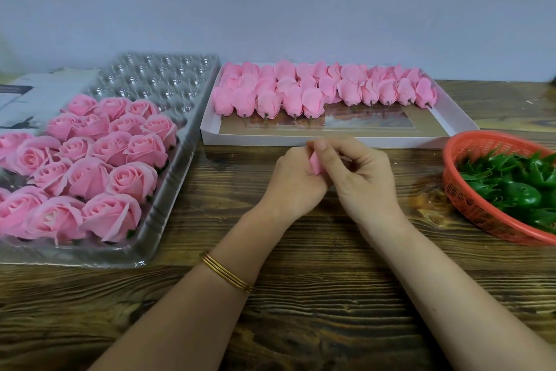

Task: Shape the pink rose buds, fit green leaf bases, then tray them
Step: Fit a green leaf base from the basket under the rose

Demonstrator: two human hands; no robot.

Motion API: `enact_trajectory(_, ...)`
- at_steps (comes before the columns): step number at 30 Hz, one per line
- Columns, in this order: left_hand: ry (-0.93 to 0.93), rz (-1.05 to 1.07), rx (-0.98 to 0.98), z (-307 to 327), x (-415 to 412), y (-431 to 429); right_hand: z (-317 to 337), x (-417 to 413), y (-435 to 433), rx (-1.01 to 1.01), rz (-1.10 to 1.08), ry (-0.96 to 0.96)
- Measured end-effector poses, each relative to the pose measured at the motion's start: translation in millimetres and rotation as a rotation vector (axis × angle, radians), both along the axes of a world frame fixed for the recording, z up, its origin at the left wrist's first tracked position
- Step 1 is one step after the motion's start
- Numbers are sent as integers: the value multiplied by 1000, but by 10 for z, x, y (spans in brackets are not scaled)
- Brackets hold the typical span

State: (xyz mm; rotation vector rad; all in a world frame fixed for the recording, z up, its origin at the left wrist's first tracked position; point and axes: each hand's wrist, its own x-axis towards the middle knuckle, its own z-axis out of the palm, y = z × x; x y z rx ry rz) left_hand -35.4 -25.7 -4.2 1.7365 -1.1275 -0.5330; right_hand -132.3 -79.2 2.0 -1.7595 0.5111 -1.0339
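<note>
Both hands meet over the middle of the wooden table around one pink rose bud [317, 163]. My left hand [296, 178] grips the bud from the left, and my right hand [358, 170] pinches its petals from the right with thumb and fingers. Most of the bud is hidden between the fingers. A white box [301, 139] behind the hands holds several closed pink buds [301, 90] in rows. On the left, a clear plastic tray [168, 190] carries several opened pink roses [90, 160]. A red basket [475, 205] at the right holds green leaf bases [517, 187].
The far half of the clear tray shows bare cups [162, 78]. A printed paper sheet [33, 99] lies behind the tray at far left. A pale wall rises behind the table. Bare wooden table [301, 295] lies in front of the hands.
</note>
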Motion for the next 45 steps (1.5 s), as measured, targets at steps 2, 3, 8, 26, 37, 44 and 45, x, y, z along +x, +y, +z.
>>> enact_trajectory(2, 24, 16, -16, -8, -3, -1, -9, 1, 3, -13, 6, -1)
enact_trajectory(3, 44, 21, -24, -16, -4, -6, -13, 1, 4, -12, 8, -2)
enact_trajectory(8, 119, 32, -36, -21, -7, -19, -15, 4, 6, 11, 18, 37)
enact_trajectory(26, 256, -11, -57, 78, -30, 44, 22, -49, -28, 2, 48, 398)
enact_trajectory(37, 558, -362, -50, 141, -31, 88, 266, -206, -190, 662, 374, -112)
enact_trajectory(44, 551, -555, 59, 109, -40, 94, 267, -181, -130, 601, 418, -70)
enact_trajectory(45, 552, -556, 66, 107, -41, 96, 265, -181, -124, 591, 421, -56)
